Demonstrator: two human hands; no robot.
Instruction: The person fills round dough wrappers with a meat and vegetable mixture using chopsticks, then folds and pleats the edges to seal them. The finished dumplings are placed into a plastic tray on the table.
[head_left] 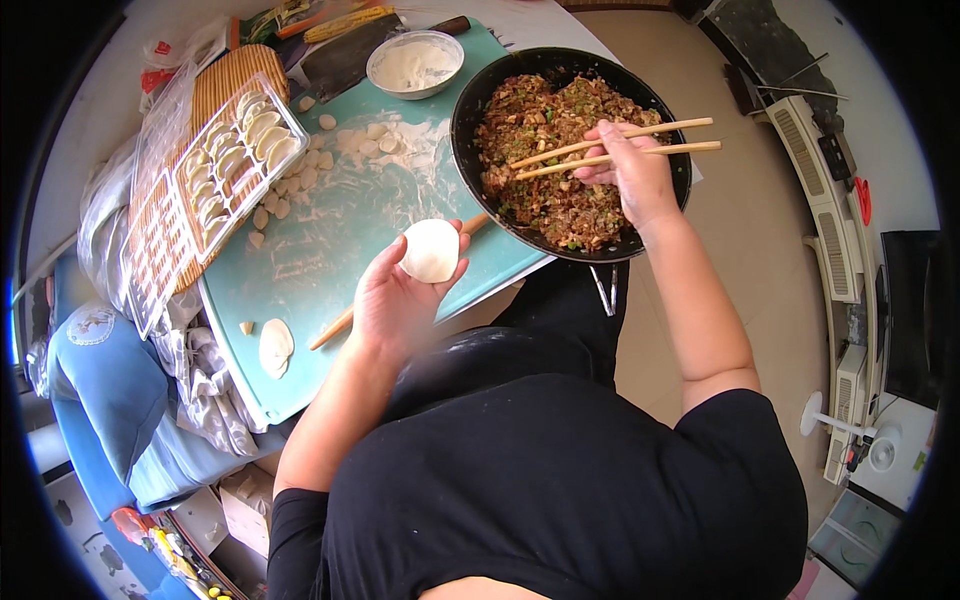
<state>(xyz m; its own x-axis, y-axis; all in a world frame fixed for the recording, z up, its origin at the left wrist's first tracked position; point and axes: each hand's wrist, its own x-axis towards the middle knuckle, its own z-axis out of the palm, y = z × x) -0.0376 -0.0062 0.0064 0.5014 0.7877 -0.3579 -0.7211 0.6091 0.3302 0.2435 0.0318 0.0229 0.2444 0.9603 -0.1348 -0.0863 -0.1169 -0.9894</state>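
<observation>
Left hand [396,300] is holding a dough wrapper [431,251] left of the pan [465,130]; right hand [640,180] is gripping chopsticks [560,154] above its filling [540,108].

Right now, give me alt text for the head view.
A person's left hand cradles a round dumpling wrapper while the right hand holds wooden chopsticks over minced filling in a black pan. A rolling pin and dough pieces lie on a floured teal cutting board, with a clear tray of folded dumplings at the left.

Bright, soft light, faint shadows, strong fisheye bending, black corners, bluish-fringed rim, hazy smudge mid-frame.
</observation>
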